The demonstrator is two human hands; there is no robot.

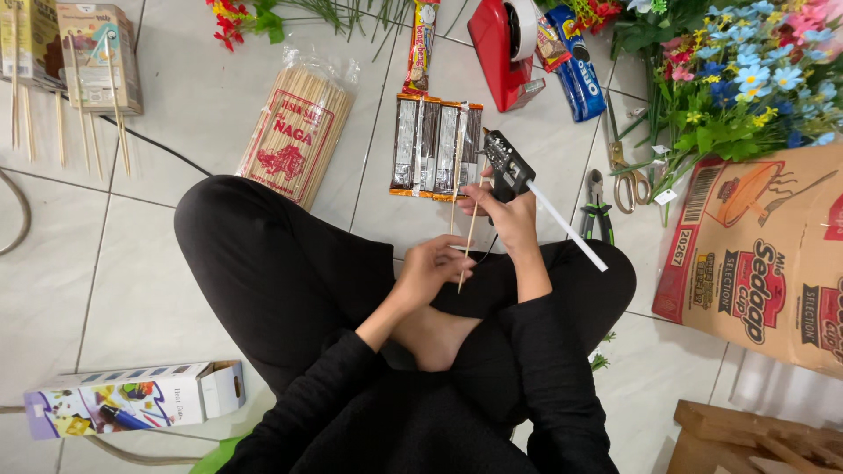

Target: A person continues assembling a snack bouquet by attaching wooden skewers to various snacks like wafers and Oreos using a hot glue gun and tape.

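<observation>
With our right hand gripping the glue gun and left hand pinching a skewer, hot glue could burn our fingers.

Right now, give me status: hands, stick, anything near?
Left hand pinches skewer. Right hand holds glue gun. Snack packs just beyond the skewer tip.

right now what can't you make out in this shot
Head view:
- Glue gun nozzle: too small to tell whether it touches the skewer.
- Right hand fingers: wrapped behind the gun's grip.
- Cardboard box: cut off by the right edge.
- Wooden piece: cut off by the bottom edge.
</observation>
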